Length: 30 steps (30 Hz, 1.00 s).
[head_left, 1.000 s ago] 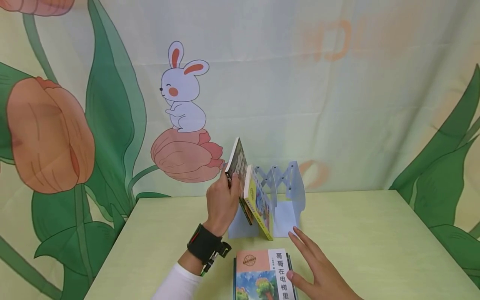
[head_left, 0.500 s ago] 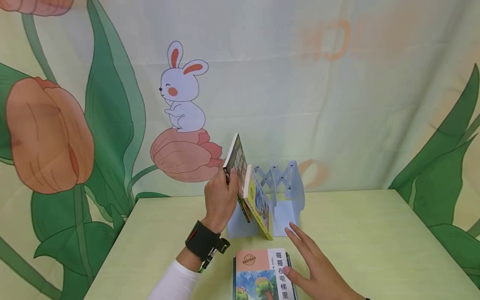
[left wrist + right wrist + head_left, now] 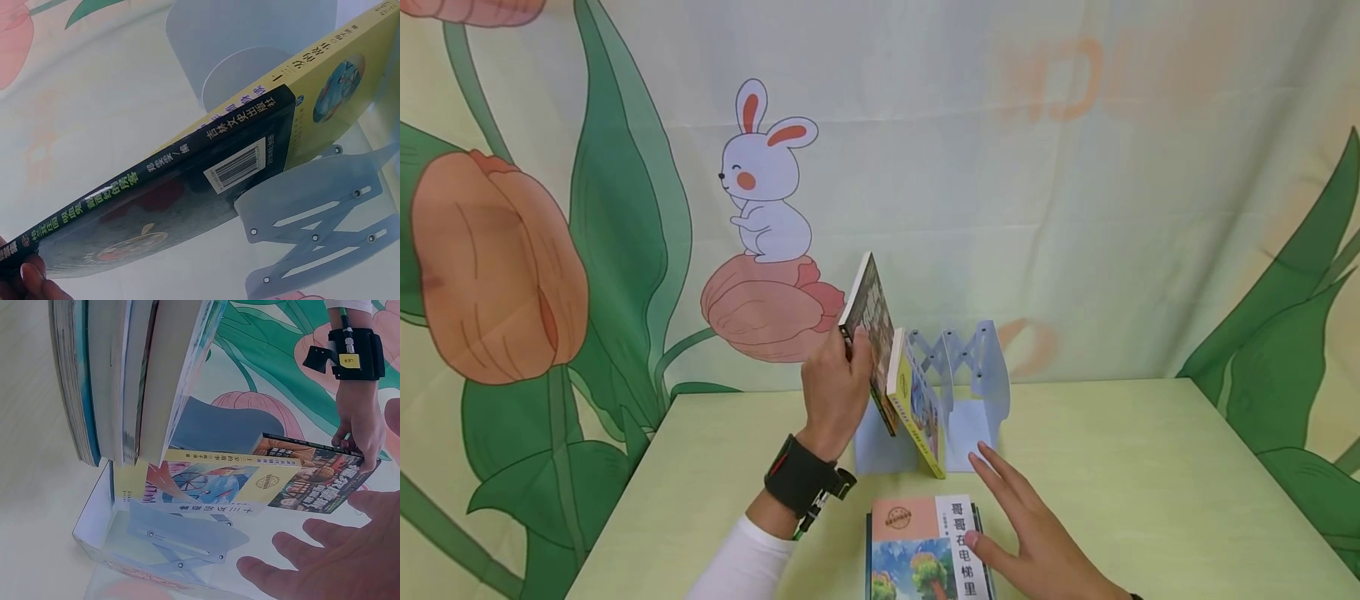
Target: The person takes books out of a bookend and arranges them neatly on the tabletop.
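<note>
My left hand (image 3: 835, 387) grips a thin dark book (image 3: 876, 321) by its upper end, thumb on the cover, and holds it tilted. In the left wrist view the dark book's black spine (image 3: 150, 172) and barcoded back show, its far end at the bookstand's left plate. Right beside it a yellow book (image 3: 923, 408) leans in the pale blue metal bookstand (image 3: 996, 375). My right hand (image 3: 1037, 537), fingers spread, hovers over the right edge of a book with a pink and blue cover (image 3: 913, 525), holding nothing.
Under the pink and blue book lie several more books, seen edge-on as a stack (image 3: 119, 381) in the right wrist view. The bookstand's right section has crossed hinged bars (image 3: 966, 358). A cloth with printed tulips and a rabbit (image 3: 767, 183) hangs behind the pale green table (image 3: 1105, 442).
My left hand has moved up and slightly left, raising the dark book with it. The yellow book and bookstand stay put. My right hand has shifted only slightly left.
</note>
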{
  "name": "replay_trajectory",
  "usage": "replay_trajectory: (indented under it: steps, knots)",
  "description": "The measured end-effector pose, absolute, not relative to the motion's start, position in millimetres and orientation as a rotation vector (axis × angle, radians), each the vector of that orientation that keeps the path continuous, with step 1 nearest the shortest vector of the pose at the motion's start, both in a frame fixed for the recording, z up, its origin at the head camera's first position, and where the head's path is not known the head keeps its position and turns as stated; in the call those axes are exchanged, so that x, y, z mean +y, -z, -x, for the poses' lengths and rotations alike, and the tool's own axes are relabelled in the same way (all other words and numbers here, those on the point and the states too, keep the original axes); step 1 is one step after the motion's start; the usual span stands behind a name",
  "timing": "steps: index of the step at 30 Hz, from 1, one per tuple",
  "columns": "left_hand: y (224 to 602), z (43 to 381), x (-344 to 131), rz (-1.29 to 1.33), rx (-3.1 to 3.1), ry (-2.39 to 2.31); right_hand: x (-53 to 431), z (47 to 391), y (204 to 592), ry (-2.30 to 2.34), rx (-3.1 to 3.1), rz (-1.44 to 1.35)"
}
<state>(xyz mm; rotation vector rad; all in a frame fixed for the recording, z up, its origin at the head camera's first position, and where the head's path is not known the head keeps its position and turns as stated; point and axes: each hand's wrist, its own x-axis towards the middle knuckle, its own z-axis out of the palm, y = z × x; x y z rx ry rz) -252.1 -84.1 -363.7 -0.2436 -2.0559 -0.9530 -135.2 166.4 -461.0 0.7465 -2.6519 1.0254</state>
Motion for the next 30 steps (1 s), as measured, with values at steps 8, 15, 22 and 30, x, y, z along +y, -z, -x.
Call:
replay_trajectory:
  steps: [8,15,22,30]
  knots:
    - [356.8,248.4,-86.6,0.239,-2.009,0.940,164.9,134.1,458.8,-1.022,-2.645,-0.756]
    - [351.5,244.2,-88.1,0.241,-1.991,0.928,164.7,134.2,459.0,-1.001,-2.641,-0.760]
    - [346.6,239.3,-90.8,0.270,-1.953,0.912,164.0,135.1,459.5,-1.024,-2.642,-0.762]
    - [344.4,236.8,-94.3,0.273,-1.910,0.881,162.4,135.8,458.7,-1.049,-2.647,-0.766]
